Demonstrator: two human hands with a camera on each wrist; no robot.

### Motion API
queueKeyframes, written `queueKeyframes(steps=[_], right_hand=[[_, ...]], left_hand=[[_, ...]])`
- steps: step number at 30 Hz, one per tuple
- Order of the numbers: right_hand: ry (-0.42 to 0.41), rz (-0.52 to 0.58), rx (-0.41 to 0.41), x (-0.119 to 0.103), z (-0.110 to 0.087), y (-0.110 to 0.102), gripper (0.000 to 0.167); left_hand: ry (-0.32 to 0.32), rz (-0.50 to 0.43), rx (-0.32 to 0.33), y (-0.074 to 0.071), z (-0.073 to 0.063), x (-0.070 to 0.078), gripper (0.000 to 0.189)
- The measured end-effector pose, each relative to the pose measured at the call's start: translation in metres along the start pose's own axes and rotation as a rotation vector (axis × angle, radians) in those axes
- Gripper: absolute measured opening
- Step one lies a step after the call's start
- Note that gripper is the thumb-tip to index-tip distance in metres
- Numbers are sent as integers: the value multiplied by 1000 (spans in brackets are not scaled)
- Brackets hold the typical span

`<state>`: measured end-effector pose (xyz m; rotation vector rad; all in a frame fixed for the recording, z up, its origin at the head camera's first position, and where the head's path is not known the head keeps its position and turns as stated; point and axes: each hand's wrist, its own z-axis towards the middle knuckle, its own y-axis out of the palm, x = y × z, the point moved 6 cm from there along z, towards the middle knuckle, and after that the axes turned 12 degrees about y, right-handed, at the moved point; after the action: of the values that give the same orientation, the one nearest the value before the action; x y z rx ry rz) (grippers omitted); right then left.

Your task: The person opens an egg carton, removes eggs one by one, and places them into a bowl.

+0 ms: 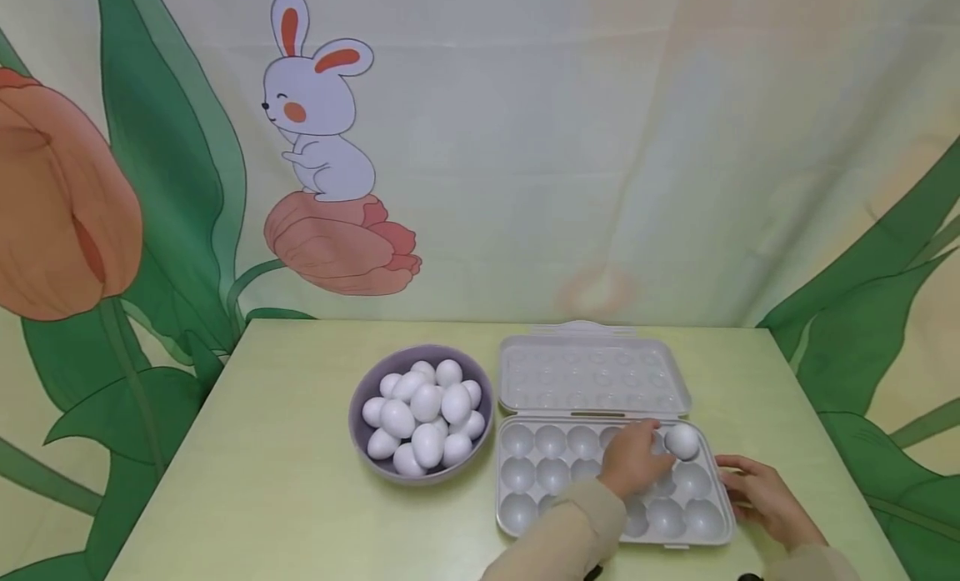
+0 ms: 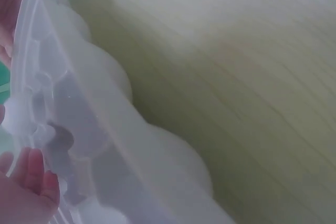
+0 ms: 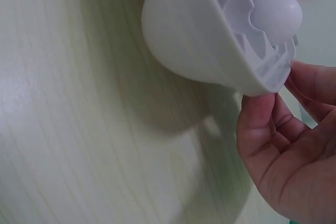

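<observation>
A white egg (image 1: 681,442) sits in the far right corner cup of the white plastic egg tray (image 1: 517,508). My left hand (image 1: 633,460) hovers over the tray just left of that egg, its fingers spread and holding nothing. In the right wrist view the egg (image 3: 277,17) rests in its cup with no fingers around it. At the tray's right edge, my right hand (image 1: 768,498) grips the rim. The right wrist view has the thumb and fingers of this hand (image 3: 294,145) pinching the tray's corner (image 3: 262,85). Part of the tray's middle is hidden behind my left hand and sleeve.
A purple-grey bowl (image 1: 360,452) heaped with several white eggs (image 1: 426,403) stands left of the tray. The tray's hinged lid (image 1: 592,373) lies folded back behind it. A printed cloth (image 1: 480,147) hangs behind the pale table (image 1: 262,481).
</observation>
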<state>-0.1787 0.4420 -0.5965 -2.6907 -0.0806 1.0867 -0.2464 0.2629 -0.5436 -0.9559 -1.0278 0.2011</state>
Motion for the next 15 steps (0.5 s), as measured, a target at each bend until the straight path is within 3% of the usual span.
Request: queueKeyframes(steps=[8, 15], right_hand=[[-3, 15, 4, 1, 2, 1, 49], [23, 17, 27, 3, 3, -1, 50]], left_hand=[[8, 144, -24, 9, 8, 1, 46], [-6, 191, -36, 18, 12, 3, 45]])
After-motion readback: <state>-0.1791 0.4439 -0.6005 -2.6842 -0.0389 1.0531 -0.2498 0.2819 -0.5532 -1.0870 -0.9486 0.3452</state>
